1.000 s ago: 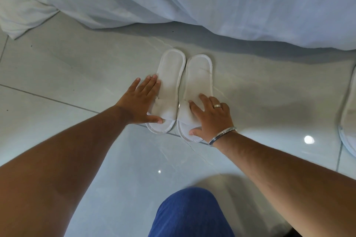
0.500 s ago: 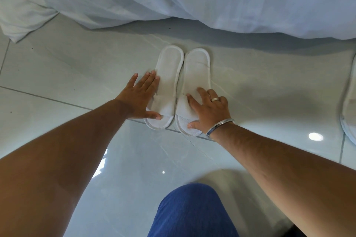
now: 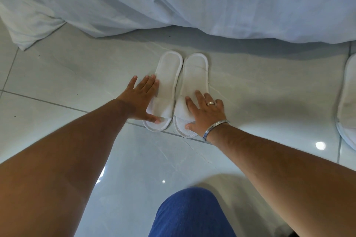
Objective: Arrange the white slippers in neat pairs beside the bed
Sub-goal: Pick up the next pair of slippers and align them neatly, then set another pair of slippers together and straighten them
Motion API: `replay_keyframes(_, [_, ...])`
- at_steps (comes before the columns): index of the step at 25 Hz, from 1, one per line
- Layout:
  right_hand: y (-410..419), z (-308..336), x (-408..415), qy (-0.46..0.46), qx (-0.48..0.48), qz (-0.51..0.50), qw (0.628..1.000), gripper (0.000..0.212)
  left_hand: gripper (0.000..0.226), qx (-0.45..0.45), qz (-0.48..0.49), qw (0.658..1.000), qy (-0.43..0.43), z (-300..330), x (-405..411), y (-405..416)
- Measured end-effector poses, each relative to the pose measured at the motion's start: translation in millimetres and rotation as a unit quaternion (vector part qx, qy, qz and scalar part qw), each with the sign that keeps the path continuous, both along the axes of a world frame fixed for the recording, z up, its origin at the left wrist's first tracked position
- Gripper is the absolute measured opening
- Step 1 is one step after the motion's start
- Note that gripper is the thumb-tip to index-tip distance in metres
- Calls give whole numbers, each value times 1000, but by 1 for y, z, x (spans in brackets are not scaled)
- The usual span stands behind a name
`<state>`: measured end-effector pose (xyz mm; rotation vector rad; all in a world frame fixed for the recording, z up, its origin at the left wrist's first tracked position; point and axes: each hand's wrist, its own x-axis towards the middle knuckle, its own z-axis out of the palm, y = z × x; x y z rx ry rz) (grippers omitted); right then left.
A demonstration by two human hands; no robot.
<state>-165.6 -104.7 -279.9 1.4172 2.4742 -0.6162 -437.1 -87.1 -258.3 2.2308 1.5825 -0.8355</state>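
Note:
Two white slippers lie side by side on the tiled floor just short of the bed's hanging white sheet (image 3: 192,2), heels toward the bed. My left hand (image 3: 141,100) lies flat against the outer side of the left slipper (image 3: 169,71), fingers spread and thumb at its toe. On the toe band of the right slipper (image 3: 196,71) rests my right hand (image 3: 207,113), flat, wearing a ring and a bangle. The two slippers touch along their inner edges. Part of a third white slipper (image 3: 348,98) shows at the right edge.
Glossy pale floor tiles (image 3: 77,75) surround the pair. A bunched white cloth (image 3: 25,25) hangs down to the floor at the far left. My knee in blue fabric (image 3: 190,213) is at the bottom centre.
Both hands stay flat on the same slippers. My left hand's fingers have spread a little wider. The view has shifted slightly.

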Motion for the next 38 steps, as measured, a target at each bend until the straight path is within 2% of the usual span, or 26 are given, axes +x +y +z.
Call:
replay_keyframes(4, [24, 50, 50, 31, 33, 17, 999, 94, 123, 47, 74, 994, -65, 27, 54, 12])
replay_keyframes(7, [43, 85, 143, 13, 78, 24, 997, 88, 108, 78, 84, 984, -139, 24, 160, 33])
replay_keyframes(9, [41, 95, 237, -43, 87, -7, 995, 87, 102, 69, 51, 976, -202, 14, 258, 37])
replay_keyframes(12, [23, 91, 389, -133, 72, -157, 976, 85, 97, 30, -21, 960, -277, 5, 401, 30])
replay_keyframes(14, [1, 76, 464, -161, 50, -304, 938, 83, 94, 16, -59, 956, -288, 2, 468, 27])
replay_keyframes(16, [-25, 57, 511, -148, 33, -428, 891, 82, 92, 6, -95, 956, -276, -1, 511, 33])
replay_keyframes(18, [-44, 36, 541, -130, 14, -465, 876, 83, 94, 4, -128, 958, -256, -8, 535, 44])
replay_keyframes(21, [-57, 16, 560, -116, -4, -403, 908, 85, 99, 4, -182, 959, -217, -17, 541, 52])
replay_keyframes(24, [-58, 4, 560, -146, -13, -333, 932, 88, 99, 11, -201, 957, -207, -24, 537, 42])
replay_keyframes(26, [-53, 2, 558, -157, -19, -377, 913, 87, 100, 4, -203, 956, -210, -26, 542, 34])
replay_keyframes(30, [-14, 8, 571, -135, -49, -540, 829, 84, 102, -6, -197, 956, -217, -28, 554, 22])
replay_keyframes(31, [-5, 13, 581, -121, -54, -550, 825, 80, 102, -4, -192, 957, -219, -29, 556, 21])
replay_keyframes(32, [-1, 19, 592, -119, -38, -525, 842, 72, 102, -4, -187, 957, -223, -29, 555, 21])
replay_keyframes(33, [-1, 24, 602, -127, -6, -466, 875, 65, 103, -7, -182, 956, -229, -29, 554, 23])
replay_keyframes(35, [-8, 29, 614, -128, 17, -315, 940, 64, 104, -11, -180, 955, -234, -28, 552, 24])
replay_keyframes(36, [-13, 28, 616, -119, 3, -259, 958, 69, 105, -10, -180, 955, -235, -27, 551, 24])
replay_keyframes(38, [-24, 20, 608, -104, -12, -216, 971, 79, 107, -13, -175, 957, -231, -26, 550, 23])
